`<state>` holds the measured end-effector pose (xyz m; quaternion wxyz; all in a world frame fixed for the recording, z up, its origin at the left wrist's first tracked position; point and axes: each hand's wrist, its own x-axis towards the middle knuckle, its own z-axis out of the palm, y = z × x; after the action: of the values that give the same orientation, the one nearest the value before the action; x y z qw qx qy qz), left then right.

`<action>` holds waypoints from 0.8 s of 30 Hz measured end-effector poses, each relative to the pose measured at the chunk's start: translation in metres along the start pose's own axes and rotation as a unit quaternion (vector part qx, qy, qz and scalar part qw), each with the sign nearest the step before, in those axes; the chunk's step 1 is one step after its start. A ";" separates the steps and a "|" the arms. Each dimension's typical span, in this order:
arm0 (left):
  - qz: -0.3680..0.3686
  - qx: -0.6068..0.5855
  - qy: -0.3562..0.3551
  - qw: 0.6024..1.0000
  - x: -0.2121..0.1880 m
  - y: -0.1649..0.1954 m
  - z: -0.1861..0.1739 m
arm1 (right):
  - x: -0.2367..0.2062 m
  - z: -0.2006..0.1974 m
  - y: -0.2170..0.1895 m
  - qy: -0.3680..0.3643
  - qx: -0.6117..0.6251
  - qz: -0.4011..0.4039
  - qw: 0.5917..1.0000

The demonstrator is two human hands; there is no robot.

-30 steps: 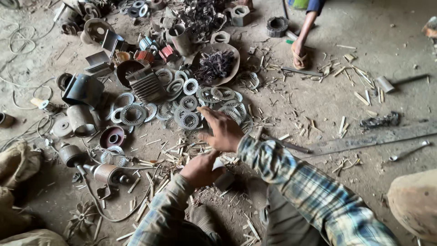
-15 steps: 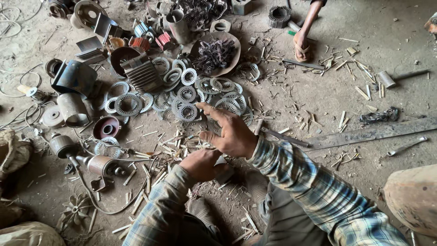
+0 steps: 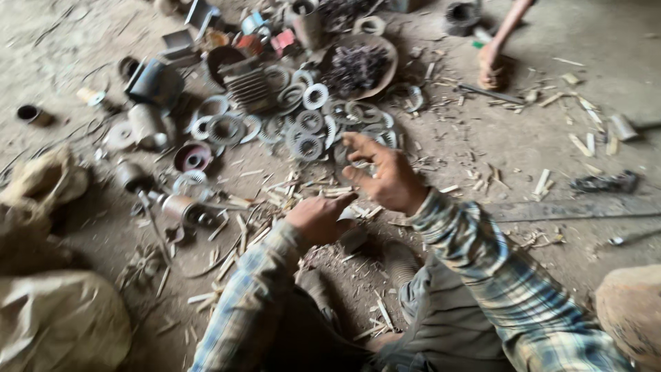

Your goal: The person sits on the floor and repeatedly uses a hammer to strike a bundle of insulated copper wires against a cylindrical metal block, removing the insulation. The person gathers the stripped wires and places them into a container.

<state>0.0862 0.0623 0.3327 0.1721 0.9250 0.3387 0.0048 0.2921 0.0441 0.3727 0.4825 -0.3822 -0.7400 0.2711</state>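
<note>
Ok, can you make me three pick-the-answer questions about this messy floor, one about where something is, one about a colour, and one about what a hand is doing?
1. Where is the round dish of dark scraps?
A. past the ring-shaped metal parts
B. on the person's lap
C. on the sack at the left

2. What colour is the inside of the small round cup left of the rings?
A. blue
B. reddish
C. bright yellow

3. How is the right hand?
A. flat on the floor
B. closed in a fist
C. raised, fingers spread

Answers: 1 A, the dish lies beyond the ring-shaped metal parts. 2 B, its inside looks reddish. 3 C, the hand hangs above the floor with fingers apart, holding nothing that shows.
</note>
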 end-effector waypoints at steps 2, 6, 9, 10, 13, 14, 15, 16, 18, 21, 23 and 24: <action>-0.025 0.019 -0.037 0.999 -0.001 -0.002 0.006 | 0.000 0.004 -0.005 -0.055 -0.018 0.042 0.997; 0.120 0.133 0.198 0.964 0.000 -0.005 0.018 | 0.000 0.011 -0.017 -0.211 -0.119 0.099 0.965; 0.080 0.068 0.130 0.986 0.000 -0.004 0.025 | -0.001 0.010 -0.023 -0.251 -0.136 0.131 0.949; 0.008 0.006 0.014 1.000 0.001 -0.003 0.027 | -0.001 0.008 -0.023 -0.259 -0.134 0.163 0.942; 0.075 -0.016 0.157 0.985 0.004 -0.004 0.032 | -0.001 0.006 -0.025 -0.227 -0.126 0.092 0.961; 0.092 0.010 0.158 0.983 0.006 -0.005 0.033 | -0.001 0.006 -0.026 -0.237 -0.126 0.092 0.959; 0.111 0.036 0.159 0.980 0.008 -0.007 0.034 | -0.001 0.007 -0.028 -0.246 -0.126 0.092 0.957; 0.130 0.062 0.158 0.977 0.010 -0.009 0.036 | -0.001 0.008 -0.029 -0.255 -0.126 0.094 0.954; 0.142 0.044 0.206 0.967 0.013 -0.012 0.040 | -0.002 0.010 -0.033 -0.264 -0.164 0.128 0.942; 0.118 0.024 0.171 0.978 0.018 -0.015 0.046 | -0.005 0.012 -0.037 -0.262 -0.178 0.117 0.941; 0.108 0.016 0.149 0.983 0.021 -0.015 0.047 | -0.007 0.012 -0.036 -0.260 -0.173 0.107 0.944; 0.114 0.015 0.157 0.981 0.022 -0.014 0.046 | -0.008 0.012 -0.034 -0.261 -0.170 0.112 0.944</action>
<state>0.1002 0.0716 0.2822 0.1014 0.9478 0.2537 0.1644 0.2729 0.0181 0.3906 0.1673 -0.4546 -0.8276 0.2834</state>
